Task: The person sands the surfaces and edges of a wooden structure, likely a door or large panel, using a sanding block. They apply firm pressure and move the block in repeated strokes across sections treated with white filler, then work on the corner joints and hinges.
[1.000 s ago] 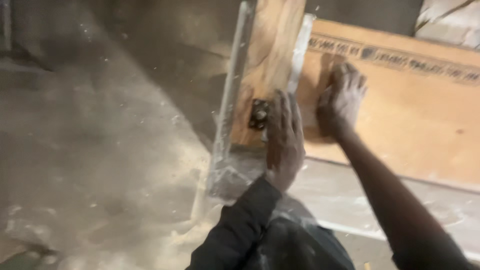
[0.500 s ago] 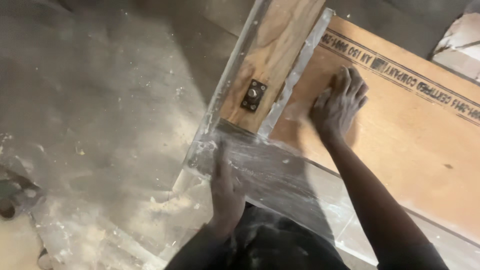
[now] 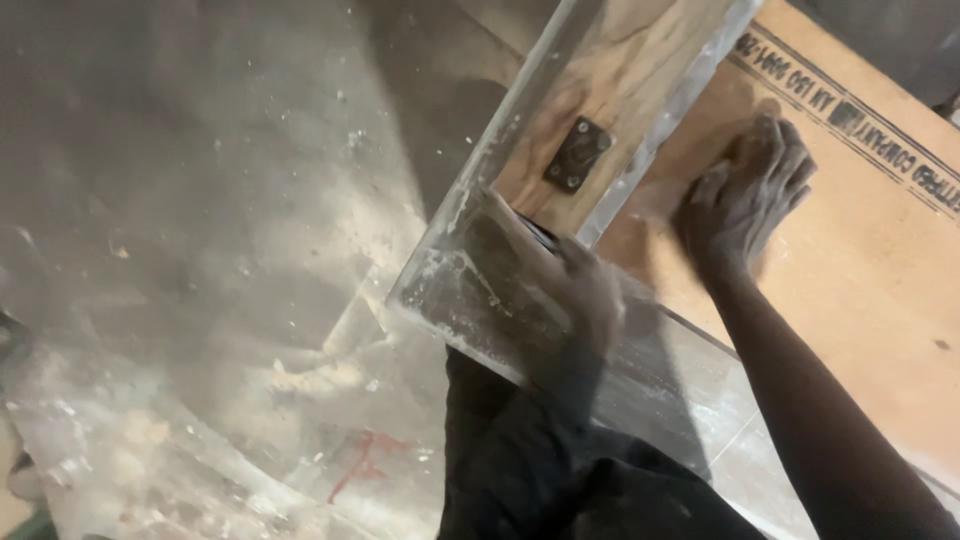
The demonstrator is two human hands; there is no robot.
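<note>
- Head view looks down on a dusty metal frame (image 3: 480, 290) whose corner sits at the centre, with a wooden plank (image 3: 620, 110) running up and to the right between its two pale rails.
- Left hand (image 3: 575, 290) lies flat on the frame's near corner, fingers spread and pointing up-left along the metal; it presses rather than wraps, and nothing is held in it.
- Right hand (image 3: 745, 200) rests palm-down, fingers extended and open, on the orange-brown board (image 3: 860, 290) just to the right of the right rail; it grips nothing.
- A small dark metal plate (image 3: 577, 155) with screw heads is fixed to the plank, just above and beyond the left hand, which is the nearer of the two to it.
- The plank's long axis runs diagonally away from both hands, toward the upper right.
- The board carries a band of printed lettering along its far edge.
- Sawdust and pale debris cover the concrete floor (image 3: 200, 200) to the left.
</note>
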